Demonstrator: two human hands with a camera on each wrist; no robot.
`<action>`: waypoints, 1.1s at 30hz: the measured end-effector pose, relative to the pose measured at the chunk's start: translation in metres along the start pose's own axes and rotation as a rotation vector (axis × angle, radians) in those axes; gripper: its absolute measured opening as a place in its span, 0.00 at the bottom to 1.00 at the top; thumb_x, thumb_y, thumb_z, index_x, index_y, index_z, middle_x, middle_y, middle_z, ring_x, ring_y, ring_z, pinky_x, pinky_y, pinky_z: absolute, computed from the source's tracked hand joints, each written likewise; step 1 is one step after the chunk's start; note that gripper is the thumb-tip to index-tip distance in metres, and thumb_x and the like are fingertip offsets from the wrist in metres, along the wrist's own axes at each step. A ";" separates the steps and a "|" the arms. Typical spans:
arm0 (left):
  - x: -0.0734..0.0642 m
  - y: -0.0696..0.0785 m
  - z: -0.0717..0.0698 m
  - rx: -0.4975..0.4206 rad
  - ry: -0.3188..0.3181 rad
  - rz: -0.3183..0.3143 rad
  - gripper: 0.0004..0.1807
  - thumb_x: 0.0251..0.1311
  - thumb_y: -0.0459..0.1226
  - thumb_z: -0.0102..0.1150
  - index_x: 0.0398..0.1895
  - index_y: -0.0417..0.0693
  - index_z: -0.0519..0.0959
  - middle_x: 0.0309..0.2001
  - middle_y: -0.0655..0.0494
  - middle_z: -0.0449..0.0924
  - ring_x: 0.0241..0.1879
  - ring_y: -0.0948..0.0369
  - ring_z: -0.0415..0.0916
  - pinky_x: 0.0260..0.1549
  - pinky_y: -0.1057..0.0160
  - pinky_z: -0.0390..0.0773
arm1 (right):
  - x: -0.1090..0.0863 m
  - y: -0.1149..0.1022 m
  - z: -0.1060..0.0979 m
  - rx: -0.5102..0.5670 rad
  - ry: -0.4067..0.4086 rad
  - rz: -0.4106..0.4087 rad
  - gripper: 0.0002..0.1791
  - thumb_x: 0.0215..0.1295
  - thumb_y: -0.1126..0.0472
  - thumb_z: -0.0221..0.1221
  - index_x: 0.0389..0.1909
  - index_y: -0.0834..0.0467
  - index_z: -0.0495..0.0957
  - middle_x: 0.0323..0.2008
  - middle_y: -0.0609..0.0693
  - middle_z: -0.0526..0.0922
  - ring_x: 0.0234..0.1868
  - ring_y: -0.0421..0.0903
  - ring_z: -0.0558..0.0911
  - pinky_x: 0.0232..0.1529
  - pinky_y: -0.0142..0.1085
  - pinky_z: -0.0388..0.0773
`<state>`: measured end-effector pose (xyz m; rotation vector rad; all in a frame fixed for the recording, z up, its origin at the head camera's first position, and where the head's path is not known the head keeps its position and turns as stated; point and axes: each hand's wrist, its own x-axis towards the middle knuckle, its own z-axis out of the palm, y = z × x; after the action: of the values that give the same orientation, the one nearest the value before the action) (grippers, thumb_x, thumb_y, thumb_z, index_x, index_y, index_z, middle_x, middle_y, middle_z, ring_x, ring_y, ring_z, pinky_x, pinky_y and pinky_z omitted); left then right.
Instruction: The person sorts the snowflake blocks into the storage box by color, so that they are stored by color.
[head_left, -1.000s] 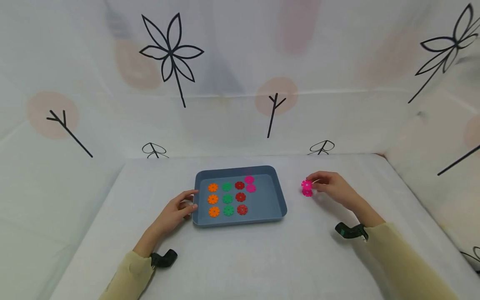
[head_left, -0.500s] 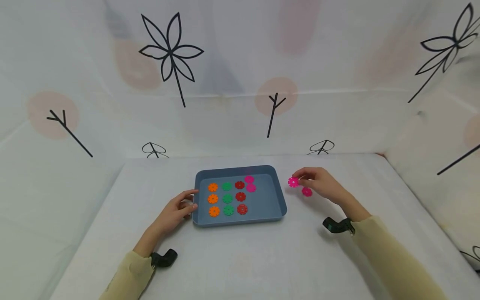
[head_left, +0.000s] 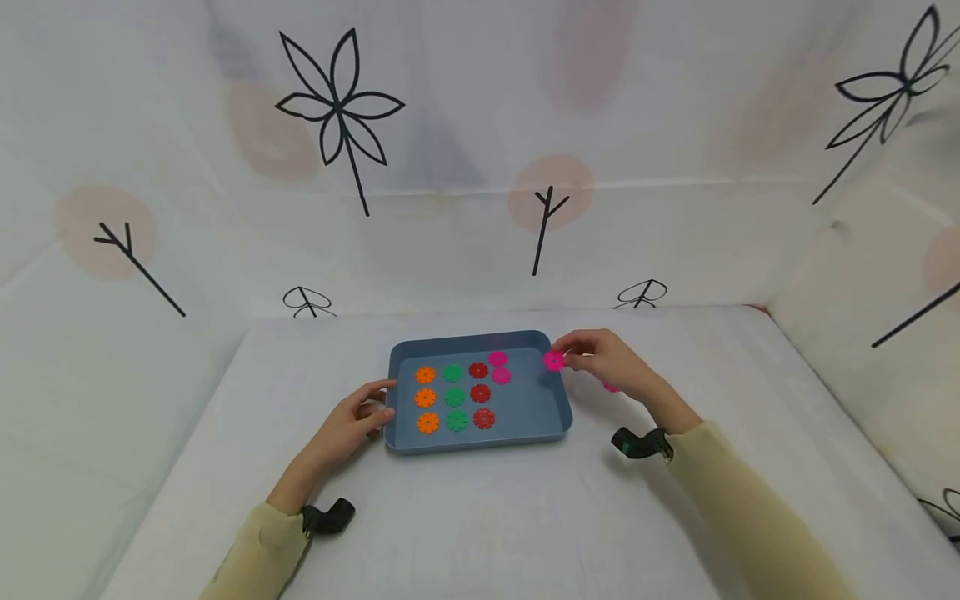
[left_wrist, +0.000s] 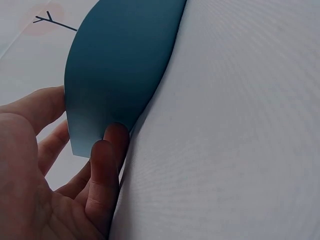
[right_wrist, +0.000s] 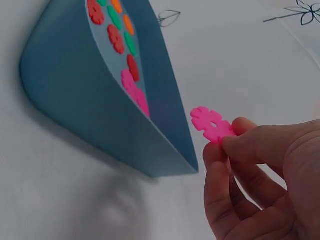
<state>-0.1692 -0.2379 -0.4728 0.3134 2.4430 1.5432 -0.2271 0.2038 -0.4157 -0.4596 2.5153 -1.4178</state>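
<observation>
My right hand (head_left: 609, 363) pinches a pink notched disc (head_left: 553, 361) between thumb and fingertips, at the right rim of the blue-grey tray (head_left: 532, 417). In the right wrist view the pink disc (right_wrist: 212, 124) tilts, apart from the tray wall (right_wrist: 90, 100). My left hand (head_left: 354, 423) holds the tray's left side; in the left wrist view its fingers (left_wrist: 104, 165) bend against the tray end (left_wrist: 120, 65). Inside lie columns of orange discs (head_left: 425, 397), green discs (head_left: 454, 397) and red discs (head_left: 480, 392), plus two pink discs (head_left: 501, 376) at the back.
Another pink disc (head_left: 611, 387) lies on the white table (head_left: 480, 517), mostly hidden behind my right hand. A patterned cloth (head_left: 450, 250) stands as a wall behind the table and along its sides. Each wrist carries a black camera (head_left: 328, 517).
My right hand has lifted one pink disc off the other on the table and carried it left to the tray's right rim. The left hand and tray have stayed put.
</observation>
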 end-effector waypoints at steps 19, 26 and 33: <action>0.000 0.000 -0.001 -0.005 0.000 0.009 0.29 0.69 0.43 0.60 0.71 0.49 0.67 0.58 0.41 0.70 0.38 0.56 0.76 0.37 0.63 0.79 | 0.035 -0.011 0.028 -0.035 -0.105 -0.071 0.12 0.69 0.69 0.58 0.48 0.58 0.85 0.46 0.51 0.84 0.46 0.49 0.79 0.49 0.41 0.77; 0.000 0.001 0.000 -0.013 -0.008 0.003 0.29 0.69 0.44 0.60 0.71 0.53 0.68 0.58 0.43 0.69 0.40 0.53 0.76 0.38 0.62 0.79 | 0.046 -0.016 0.034 -0.082 -0.160 -0.075 0.11 0.68 0.68 0.58 0.47 0.59 0.85 0.45 0.51 0.85 0.46 0.49 0.78 0.49 0.42 0.76; 0.000 0.001 -0.001 -0.005 -0.007 0.006 0.29 0.69 0.44 0.60 0.71 0.52 0.68 0.58 0.42 0.70 0.40 0.53 0.76 0.38 0.62 0.79 | 0.059 -0.021 0.037 -0.095 -0.233 -0.070 0.10 0.67 0.68 0.59 0.42 0.58 0.87 0.43 0.49 0.85 0.43 0.48 0.77 0.47 0.42 0.74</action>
<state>-0.1693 -0.2385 -0.4714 0.3252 2.4341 1.5480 -0.2660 0.1419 -0.4186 -0.6930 2.4055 -1.1942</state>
